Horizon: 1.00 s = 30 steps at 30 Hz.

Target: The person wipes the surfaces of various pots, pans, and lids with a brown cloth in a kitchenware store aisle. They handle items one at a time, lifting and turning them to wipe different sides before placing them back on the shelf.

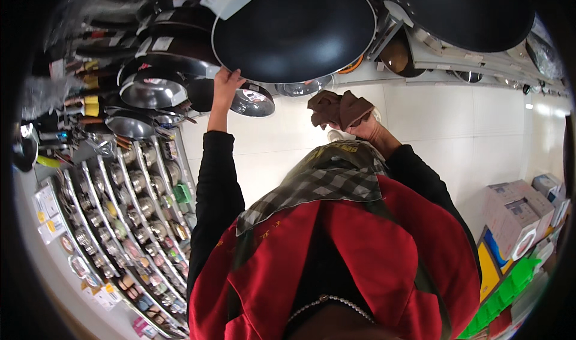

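A large dark wok with a pale rim is before me at the top of the view, a white printed card lying over its upper left edge. My left hand grips the wok's lower left rim, thumb on the near side. In my right hand is a crumpled brown cloth, held below the wok and apart from it. A smaller pan with a label sits just under the wok near my left hand.
Pans and brushes crowd the left wall. Below them stands a shelf rack of small kitchenware. Another dark wok is at upper right, above shelves. Boxes and green trays stand at lower right. Pale floor tiles lie between.
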### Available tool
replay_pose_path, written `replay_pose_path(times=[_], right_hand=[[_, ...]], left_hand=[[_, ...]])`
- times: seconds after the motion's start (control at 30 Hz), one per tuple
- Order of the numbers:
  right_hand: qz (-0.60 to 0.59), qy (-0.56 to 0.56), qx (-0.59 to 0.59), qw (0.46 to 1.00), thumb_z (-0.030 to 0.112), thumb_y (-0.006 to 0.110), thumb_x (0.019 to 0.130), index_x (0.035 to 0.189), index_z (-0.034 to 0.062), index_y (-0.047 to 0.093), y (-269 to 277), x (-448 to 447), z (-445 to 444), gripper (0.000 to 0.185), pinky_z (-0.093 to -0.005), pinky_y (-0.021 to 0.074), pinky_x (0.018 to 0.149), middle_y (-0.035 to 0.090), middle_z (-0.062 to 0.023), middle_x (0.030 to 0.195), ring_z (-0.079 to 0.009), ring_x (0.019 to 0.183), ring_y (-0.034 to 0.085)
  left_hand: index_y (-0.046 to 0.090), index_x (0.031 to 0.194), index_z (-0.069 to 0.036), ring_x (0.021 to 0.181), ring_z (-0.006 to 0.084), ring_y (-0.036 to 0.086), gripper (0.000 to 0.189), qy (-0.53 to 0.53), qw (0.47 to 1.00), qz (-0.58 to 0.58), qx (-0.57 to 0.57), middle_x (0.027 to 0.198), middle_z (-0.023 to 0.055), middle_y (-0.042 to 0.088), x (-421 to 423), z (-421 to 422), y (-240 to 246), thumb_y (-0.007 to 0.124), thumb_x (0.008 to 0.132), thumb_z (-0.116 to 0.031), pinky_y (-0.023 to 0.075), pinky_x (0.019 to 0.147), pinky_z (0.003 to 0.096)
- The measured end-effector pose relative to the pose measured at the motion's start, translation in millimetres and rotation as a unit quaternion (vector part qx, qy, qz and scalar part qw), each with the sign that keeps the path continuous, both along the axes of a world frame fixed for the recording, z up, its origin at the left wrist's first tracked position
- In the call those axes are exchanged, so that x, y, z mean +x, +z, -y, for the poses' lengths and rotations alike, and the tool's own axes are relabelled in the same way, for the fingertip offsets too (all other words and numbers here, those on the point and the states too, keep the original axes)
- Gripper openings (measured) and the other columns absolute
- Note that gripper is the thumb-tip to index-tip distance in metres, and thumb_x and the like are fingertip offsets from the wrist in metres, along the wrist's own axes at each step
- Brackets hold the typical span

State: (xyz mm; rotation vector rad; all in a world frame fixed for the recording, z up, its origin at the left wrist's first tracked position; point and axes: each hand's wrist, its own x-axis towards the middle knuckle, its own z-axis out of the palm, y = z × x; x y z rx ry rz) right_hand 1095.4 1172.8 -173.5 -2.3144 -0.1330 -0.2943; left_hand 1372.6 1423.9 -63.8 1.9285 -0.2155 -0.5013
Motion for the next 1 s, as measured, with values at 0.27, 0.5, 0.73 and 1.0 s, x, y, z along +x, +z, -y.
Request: replay_pose_path(times=[0.27, 0.5, 0.73, 1.0], right_hand=[[-0.137, 0.069, 0.309, 0.939, 0.036, 0.068, 0.082, 0.108, 0.004, 0.06, 41, 37, -2, 0.042, -0.0276, 0.0482, 0.073, 0.063, -0.0017, 0.092, -0.0184, 0.08, 0.059], [-0.119, 0.099, 0.182, 0.971, 0.03, 0.066, 0.085, 0.107, -0.0053, 0.059, 134, 66, -60, 0.043, -0.0351, 0.0495, 0.079, 0.062, -0.015, 0.103, -0.027, 0.09, 0.064], [-0.18, 0.243, 0.212, 0.929, 0.017, 0.066, 0.087, 0.102, -0.0012, 0.063, 179, 83, -98, 0.024, -0.0298, 0.0528, 0.073, 0.058, -0.0098, 0.106, -0.0192, 0.095, 0.061], [-0.143, -0.103, 0.284, 0.943, 0.051, 0.041, 0.097, 0.115, -0.0043, 0.058, 230, 173, -43, 0.061, -0.0244, 0.0526, 0.058, 0.067, -0.0135, 0.096, -0.0147, 0.074, 0.064]], left_hand=[[0.056, 0.108, 0.001, 0.072, 0.0111, 0.06, 0.029, -0.061, 0.982, 0.157, 0.088, 0.075, 0.0049, 0.063, -13, -18, -11, 0.064, 0.09, -0.02, 0.0494, 0.063, 0.0314], [0.048, 0.131, -0.006, 0.1, 0.0243, 0.058, 0.063, -0.039, 0.97, -0.2, -0.132, 0.121, 0.0122, 0.057, -138, -28, 27, 0.057, 0.089, -0.052, 0.0471, 0.083, 0.0327], [0.056, 0.115, -0.006, 0.091, 0.0163, 0.064, 0.031, 0.029, 0.791, -0.374, -0.484, 0.104, 0.0066, 0.064, -172, -26, 27, 0.06, 0.091, -0.026, 0.0536, 0.082, 0.031], [0.053, 0.084, -0.004, 0.075, 0.0069, 0.048, 0.007, 0.187, 0.863, -0.005, -0.47, 0.08, -0.0009, 0.055, -125, -63, 57, 0.055, 0.083, -0.01, 0.0408, 0.071, 0.0222]])
